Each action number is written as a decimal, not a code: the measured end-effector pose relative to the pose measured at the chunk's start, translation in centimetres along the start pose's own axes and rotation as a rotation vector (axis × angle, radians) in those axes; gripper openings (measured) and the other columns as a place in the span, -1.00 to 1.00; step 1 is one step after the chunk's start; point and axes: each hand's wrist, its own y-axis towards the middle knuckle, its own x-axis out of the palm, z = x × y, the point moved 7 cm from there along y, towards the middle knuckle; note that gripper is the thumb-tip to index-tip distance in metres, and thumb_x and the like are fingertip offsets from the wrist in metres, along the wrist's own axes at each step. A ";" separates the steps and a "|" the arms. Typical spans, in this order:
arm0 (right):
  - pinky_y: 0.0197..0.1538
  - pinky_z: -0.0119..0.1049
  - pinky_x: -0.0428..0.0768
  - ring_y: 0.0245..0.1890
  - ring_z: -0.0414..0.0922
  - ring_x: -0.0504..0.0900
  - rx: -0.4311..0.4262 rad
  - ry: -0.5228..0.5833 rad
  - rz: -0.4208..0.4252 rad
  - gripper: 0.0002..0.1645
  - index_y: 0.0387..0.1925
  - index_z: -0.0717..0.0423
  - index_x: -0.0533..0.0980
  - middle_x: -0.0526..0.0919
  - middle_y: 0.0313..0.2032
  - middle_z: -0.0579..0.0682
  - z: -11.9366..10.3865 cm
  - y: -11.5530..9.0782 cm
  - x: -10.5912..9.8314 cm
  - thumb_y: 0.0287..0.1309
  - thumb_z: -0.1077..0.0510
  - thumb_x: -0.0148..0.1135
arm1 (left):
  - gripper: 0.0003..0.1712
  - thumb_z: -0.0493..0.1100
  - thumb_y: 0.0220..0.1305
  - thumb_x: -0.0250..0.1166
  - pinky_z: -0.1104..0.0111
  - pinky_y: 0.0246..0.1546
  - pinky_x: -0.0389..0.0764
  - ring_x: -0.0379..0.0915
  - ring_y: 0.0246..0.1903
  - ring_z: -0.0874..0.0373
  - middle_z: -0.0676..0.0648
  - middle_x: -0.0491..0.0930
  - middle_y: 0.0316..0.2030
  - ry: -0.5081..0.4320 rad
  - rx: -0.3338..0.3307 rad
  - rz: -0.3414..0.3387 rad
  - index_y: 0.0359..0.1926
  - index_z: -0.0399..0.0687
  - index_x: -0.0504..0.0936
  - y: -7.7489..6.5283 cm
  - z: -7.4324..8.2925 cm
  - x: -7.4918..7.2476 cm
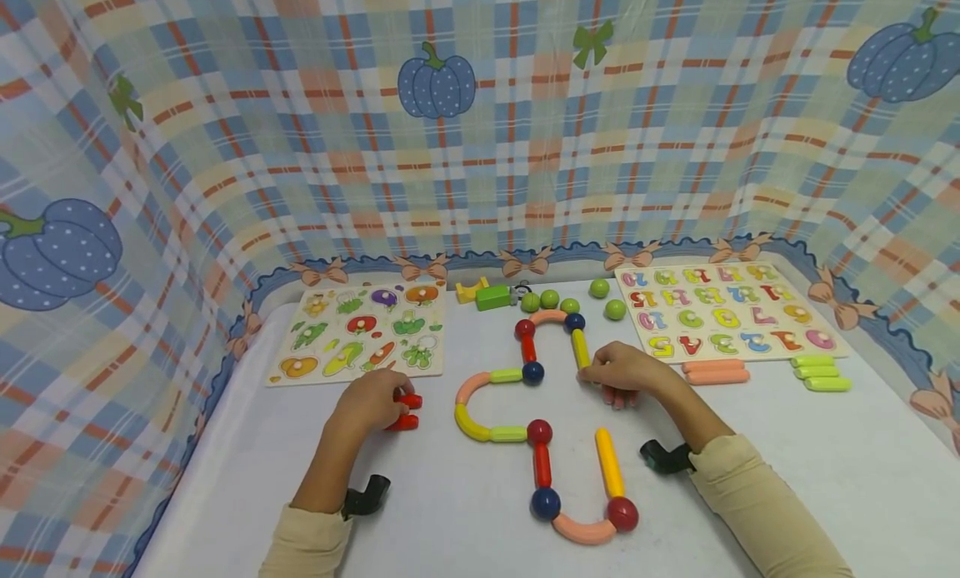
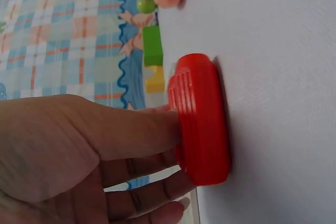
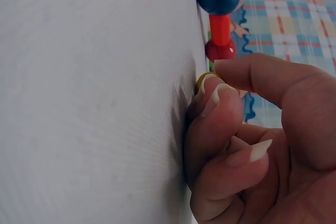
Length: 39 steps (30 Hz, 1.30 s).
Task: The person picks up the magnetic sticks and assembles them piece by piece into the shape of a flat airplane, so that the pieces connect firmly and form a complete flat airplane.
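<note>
My left hand (image 1: pixel 371 401) pinches red magnetic sticks (image 1: pixel 403 423) at the table, left of the joined shape. In the left wrist view its thumb lies against the ribbed side of a red stick (image 2: pixel 205 121), with the fingers behind. My right hand (image 1: pixel 624 368) pinches the near end of a yellow stick (image 1: pixel 581 347) between thumb and finger, its other fingers curled under. That stick's far end meets a blue ball (image 1: pixel 575 322), joined by a curved pink piece (image 1: pixel 550 316) to a red ball (image 1: pixel 525 329). In the right wrist view the fingers mostly hide the stick.
The winding chain ends in an orange-yellow stick (image 1: pixel 610 463) on a red ball (image 1: pixel 622 514). A vegetable puzzle (image 1: pixel 352 378) lies back left, a number puzzle (image 1: pixel 750 357) back right. Pink sticks (image 1: pixel 716 377), light green sticks (image 1: pixel 828 385), green balls (image 1: pixel 550 299) and a green block (image 1: pixel 492 298) lie around.
</note>
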 end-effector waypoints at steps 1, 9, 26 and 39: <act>-0.67 -0.35 0.44 -0.78 -0.10 0.45 -0.004 0.001 -0.004 -0.60 -0.48 0.14 0.47 0.50 -0.72 0.03 0.0 0.1 0.0 0.08 -0.13 0.17 | -0.77 -0.22 0.04 0.33 0.28 -0.37 0.45 0.34 -0.40 0.12 0.01 0.51 -0.38 0.017 0.003 0.007 -0.21 -0.05 0.63 0.0 0.1 0.0; -0.66 -0.35 0.45 -0.78 -0.09 0.46 -0.020 0.003 -0.009 -0.61 -0.48 0.16 0.47 0.50 -0.73 0.03 -0.2 0.2 -0.2 0.08 -0.12 0.16 | -0.71 -0.10 0.09 0.32 0.35 -0.35 0.45 0.37 -0.42 0.19 0.05 0.53 -0.37 0.071 0.212 0.120 -0.13 -0.03 0.61 1.9 9.3 -1.2; -0.69 -0.33 0.46 -0.82 -0.09 0.45 -0.049 0.046 -0.005 -0.58 -0.51 0.17 0.47 0.50 -0.74 0.05 0.3 0.3 0.2 0.08 -0.13 0.17 | -0.80 0.00 0.10 0.29 0.43 -0.46 0.41 0.34 -0.48 0.28 0.20 0.49 -0.50 0.282 0.404 -0.023 -0.22 0.14 0.64 7.9 20.6 4.8; -0.71 -0.36 0.43 -0.82 -0.10 0.45 -0.055 0.063 -0.024 -0.59 -0.52 0.18 0.47 0.50 -0.74 0.05 0.4 0.1 0.2 0.10 -0.11 0.15 | -0.74 -0.03 0.08 0.31 0.38 -0.34 0.42 0.32 -0.35 0.20 0.12 0.52 -0.36 0.127 0.312 0.049 -0.16 0.10 0.63 4.5 15.7 2.3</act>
